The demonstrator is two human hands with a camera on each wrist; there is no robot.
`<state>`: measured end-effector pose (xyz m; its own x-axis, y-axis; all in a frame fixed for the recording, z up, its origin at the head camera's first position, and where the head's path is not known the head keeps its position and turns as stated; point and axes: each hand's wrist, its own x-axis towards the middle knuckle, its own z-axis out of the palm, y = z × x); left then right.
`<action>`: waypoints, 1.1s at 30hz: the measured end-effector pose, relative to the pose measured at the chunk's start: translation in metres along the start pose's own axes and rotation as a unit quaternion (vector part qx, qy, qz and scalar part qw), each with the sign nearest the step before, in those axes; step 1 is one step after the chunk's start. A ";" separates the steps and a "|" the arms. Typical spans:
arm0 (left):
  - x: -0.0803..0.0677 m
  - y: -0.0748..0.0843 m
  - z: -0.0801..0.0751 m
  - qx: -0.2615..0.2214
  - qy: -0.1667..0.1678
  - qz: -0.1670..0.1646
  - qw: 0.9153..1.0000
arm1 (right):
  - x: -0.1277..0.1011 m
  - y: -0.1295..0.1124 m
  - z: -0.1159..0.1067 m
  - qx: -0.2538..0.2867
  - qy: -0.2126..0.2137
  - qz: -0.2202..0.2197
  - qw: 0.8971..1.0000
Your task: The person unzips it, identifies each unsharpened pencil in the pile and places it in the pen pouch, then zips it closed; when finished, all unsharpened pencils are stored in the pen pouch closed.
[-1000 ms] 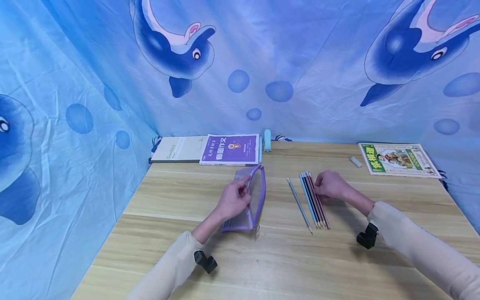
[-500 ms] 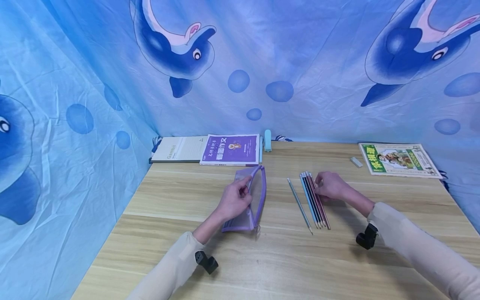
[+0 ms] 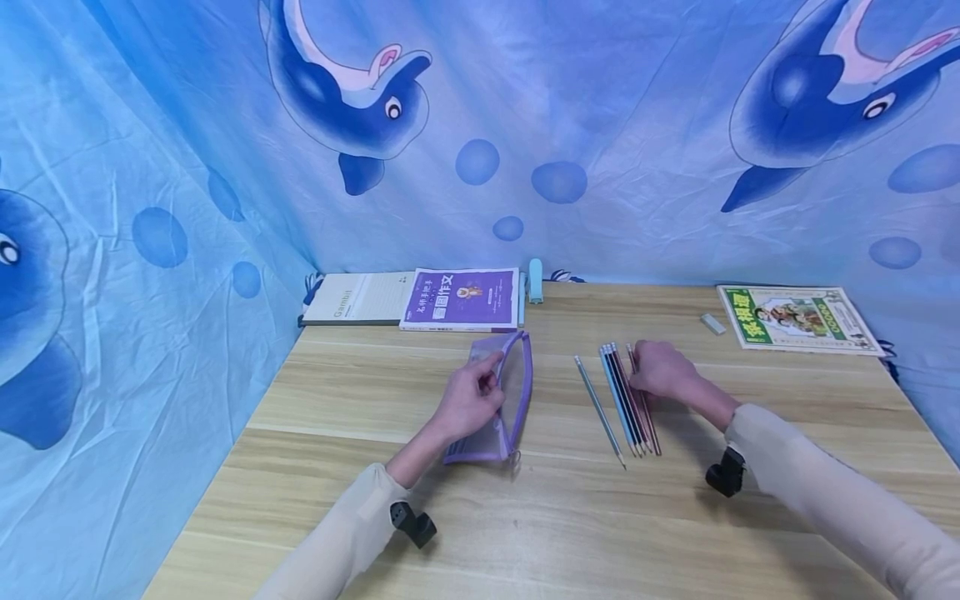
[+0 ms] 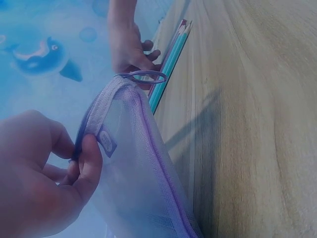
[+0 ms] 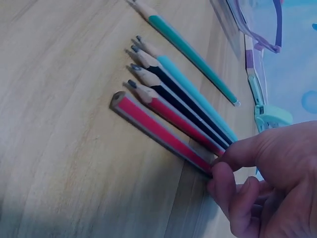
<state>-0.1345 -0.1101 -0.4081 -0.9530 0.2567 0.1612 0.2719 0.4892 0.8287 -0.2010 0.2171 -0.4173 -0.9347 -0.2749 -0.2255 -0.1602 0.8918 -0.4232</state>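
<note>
Right hand (image 3: 660,373) pinching red pencil (image 5: 158,133) off row of pencils (image 3: 628,400) on tabletop (image 3: 525,500); left hand (image 3: 468,400) holding pouch (image 3: 504,400) rim. Lift level, keep pouch mouth wide.

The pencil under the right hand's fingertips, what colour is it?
Red, with a pale stripe along its edge: the pencil shows best in the right wrist view.
</note>
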 end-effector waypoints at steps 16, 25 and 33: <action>0.001 0.002 0.001 0.003 -0.001 -0.002 1.000 | -0.003 0.013 -0.005 0.126 -0.017 0.012 0.992; 0.001 0.001 0.001 -0.004 0.002 0.005 1.000 | -0.008 -0.015 -0.014 0.238 -0.011 0.005 0.971; 0.001 0.002 0.001 -0.015 0.000 -0.007 1.000 | -0.002 -0.058 -0.006 0.374 -0.002 0.023 0.927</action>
<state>-0.1349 -0.1081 -0.4071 -0.9564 0.2502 0.1504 0.2553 0.4671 0.8465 -0.1916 0.1679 -0.3872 -0.9337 -0.2450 -0.2613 0.1466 0.4042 -0.9028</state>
